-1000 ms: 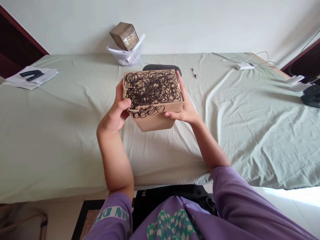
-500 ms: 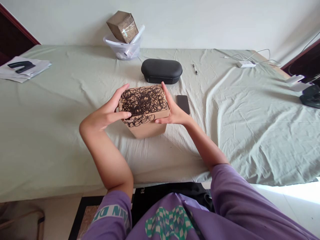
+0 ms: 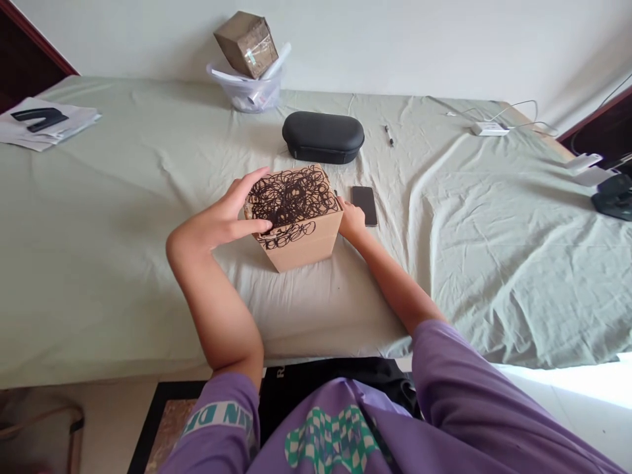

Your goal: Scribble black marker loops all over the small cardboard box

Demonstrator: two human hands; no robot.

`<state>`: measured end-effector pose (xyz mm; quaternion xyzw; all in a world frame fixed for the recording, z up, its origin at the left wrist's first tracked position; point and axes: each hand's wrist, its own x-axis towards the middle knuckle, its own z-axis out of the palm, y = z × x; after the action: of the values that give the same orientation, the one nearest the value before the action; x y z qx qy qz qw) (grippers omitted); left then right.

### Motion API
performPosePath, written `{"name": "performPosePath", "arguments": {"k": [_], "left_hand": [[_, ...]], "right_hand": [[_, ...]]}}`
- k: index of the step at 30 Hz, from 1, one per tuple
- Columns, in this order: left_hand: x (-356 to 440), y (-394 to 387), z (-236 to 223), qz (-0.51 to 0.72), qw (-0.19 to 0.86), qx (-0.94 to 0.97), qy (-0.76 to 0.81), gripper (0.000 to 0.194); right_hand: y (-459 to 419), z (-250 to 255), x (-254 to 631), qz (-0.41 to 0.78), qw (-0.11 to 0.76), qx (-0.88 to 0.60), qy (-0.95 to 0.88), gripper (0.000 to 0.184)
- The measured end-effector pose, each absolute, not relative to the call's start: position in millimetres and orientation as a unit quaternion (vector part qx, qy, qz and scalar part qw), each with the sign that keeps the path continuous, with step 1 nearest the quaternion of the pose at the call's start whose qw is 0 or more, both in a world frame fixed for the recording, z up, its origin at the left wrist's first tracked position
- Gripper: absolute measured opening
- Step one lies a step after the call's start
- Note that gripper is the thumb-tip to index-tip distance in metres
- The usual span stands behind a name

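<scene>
A brown cardboard box (image 3: 296,220) with black scribbles on its top stands on the green sheet (image 3: 123,217) in front of me. My left hand (image 3: 224,220) grips its left side, thumb on the front edge and fingers curled over the top. My right hand (image 3: 351,220) presses against the box's right side, mostly hidden behind it. A black phone (image 3: 365,205) lies flat just right of my right hand.
A black oval case (image 3: 323,137) lies behind the box. Farther back stands a clear tub (image 3: 247,92) with a small cardboard box (image 3: 245,43) on it. A pen (image 3: 390,135), a white charger with cables (image 3: 490,127), papers with a stapler (image 3: 42,120) at left, dark devices (image 3: 613,195) at right.
The box came down from in front of me onto the sheet and turned slightly. My right hand slid lower along its right side. The case and phone came into sight.
</scene>
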<state>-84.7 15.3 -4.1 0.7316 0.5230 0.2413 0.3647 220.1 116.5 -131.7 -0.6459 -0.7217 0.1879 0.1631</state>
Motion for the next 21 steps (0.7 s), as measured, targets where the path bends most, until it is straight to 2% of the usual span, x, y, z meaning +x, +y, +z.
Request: {"name": "performPosePath", "arguments": {"k": [5, 11, 14, 16, 18, 21], "left_hand": [[-83.2, 13.5, 0.4, 0.239, 0.374, 0.720, 0.533, 0.099], [-78.1, 8.3, 6.8, 0.247, 0.373, 0.713, 0.540, 0.100], [-77.7, 7.9, 6.9, 0.253, 0.370, 0.709, 0.545, 0.101], [-76.9, 8.3, 6.3, 0.255, 0.370, 0.708, 0.544, 0.100], [-75.3, 9.3, 5.4, 0.256, 0.371, 0.708, 0.543, 0.099], [-72.7, 12.5, 2.9, 0.248, 0.372, 0.711, 0.543, 0.095]], "right_hand": [[121.6, -134.2, 225.7, 0.186, 0.205, -0.636, -0.720, 0.047], [143.4, -122.4, 251.1, 0.212, 0.338, -0.596, -0.697, 0.034], [151.2, -122.1, 254.1, 0.258, 0.427, -0.536, -0.681, 0.031], [152.9, -127.3, 250.7, 0.271, 0.482, -0.493, -0.672, 0.023], [150.7, -135.0, 244.6, 0.267, 0.490, -0.474, -0.681, 0.019], [143.5, -145.5, 236.3, 0.304, 0.444, -0.458, -0.708, 0.025]]}}
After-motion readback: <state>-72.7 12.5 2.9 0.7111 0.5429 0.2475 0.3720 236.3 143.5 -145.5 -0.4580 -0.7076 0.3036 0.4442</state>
